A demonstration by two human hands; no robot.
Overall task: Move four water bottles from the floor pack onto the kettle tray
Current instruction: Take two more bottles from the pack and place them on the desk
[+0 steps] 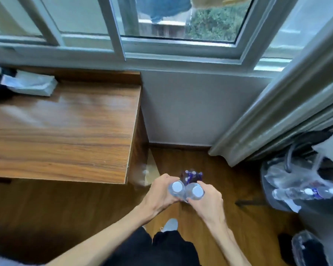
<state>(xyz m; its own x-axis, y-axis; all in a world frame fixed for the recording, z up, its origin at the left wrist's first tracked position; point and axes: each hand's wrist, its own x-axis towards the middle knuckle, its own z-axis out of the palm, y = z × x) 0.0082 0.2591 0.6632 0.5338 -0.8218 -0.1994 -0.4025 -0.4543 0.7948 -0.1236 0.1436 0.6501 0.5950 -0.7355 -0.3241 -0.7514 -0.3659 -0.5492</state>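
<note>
Since both hands are already loaded, the carry turns on the surface (65,121), up at ten o'clock; no kettle tray shows. Left hand (160,192) wraps one upright bottle (176,187), right hand (208,198) another (196,191), caps toward the camera, the floor pack (191,175) just beyond at twelve o'clock.

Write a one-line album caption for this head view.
Left hand and right hand each hold a clear white-capped plastic bottle above the floor pack.
</note>
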